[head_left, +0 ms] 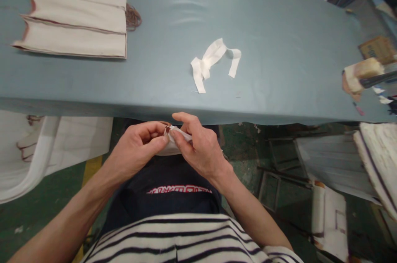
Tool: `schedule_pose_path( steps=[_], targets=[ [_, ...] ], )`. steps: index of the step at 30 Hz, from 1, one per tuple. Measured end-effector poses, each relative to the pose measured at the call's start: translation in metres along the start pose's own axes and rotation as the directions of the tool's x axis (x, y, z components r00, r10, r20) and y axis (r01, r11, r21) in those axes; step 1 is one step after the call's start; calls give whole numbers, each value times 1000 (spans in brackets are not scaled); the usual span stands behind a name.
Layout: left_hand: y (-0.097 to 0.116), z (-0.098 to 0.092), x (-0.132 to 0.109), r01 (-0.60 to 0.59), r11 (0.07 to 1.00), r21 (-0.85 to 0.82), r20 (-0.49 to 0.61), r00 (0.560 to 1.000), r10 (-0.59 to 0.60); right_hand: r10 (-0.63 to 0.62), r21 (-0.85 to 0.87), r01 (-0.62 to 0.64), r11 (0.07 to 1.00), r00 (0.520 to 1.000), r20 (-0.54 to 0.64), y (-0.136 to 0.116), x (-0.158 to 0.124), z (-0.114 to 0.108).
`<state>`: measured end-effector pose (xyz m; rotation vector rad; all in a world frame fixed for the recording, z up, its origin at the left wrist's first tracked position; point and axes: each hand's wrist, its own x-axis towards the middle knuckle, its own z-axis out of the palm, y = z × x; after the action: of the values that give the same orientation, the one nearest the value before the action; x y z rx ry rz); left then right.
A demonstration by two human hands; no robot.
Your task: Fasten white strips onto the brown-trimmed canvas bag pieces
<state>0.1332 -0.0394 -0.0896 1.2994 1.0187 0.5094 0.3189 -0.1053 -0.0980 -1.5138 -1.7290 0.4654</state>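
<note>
My left hand (139,143) and my right hand (195,145) meet just below the near edge of the blue-grey table (279,48). Both pinch a small white piece of fabric (178,135) with a dark red edge, held over my lap. My fingers are curled and pressed together on it. On the table beyond lies a loose white fabric strip (214,58), twisted and folded, apart from both hands.
A stack of cream fabric pieces with reddish edges (74,17) lies at the table's far left, with a tangle of brown thread (133,17) beside it. A white chair (34,159) stands at my left. Boxes and clutter (369,68) sit at the right end.
</note>
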Motion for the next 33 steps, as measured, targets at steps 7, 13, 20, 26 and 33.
schedule_pose_path(
  steps=[7,13,20,26,33],
  targets=[
    [6,13,-5,-77,978,193,-146,984,106,81,154,-71,985,995,-63,-1,-6,7],
    [14,15,-16,-180,938,297,-185,953,241,145,227,-133,965,989,-38,-10,-6,-3],
    [18,17,-24,-224,893,390,-209,923,323,16,94,-4,996,991,-131,-21,-8,-8],
    [17,21,-24,-238,886,398,-190,924,333,-65,15,68,998,986,-157,-17,-8,-6],
    [18,21,-22,-230,878,420,-174,929,327,-175,-33,172,985,972,-154,-11,-7,-11]
  ],
)
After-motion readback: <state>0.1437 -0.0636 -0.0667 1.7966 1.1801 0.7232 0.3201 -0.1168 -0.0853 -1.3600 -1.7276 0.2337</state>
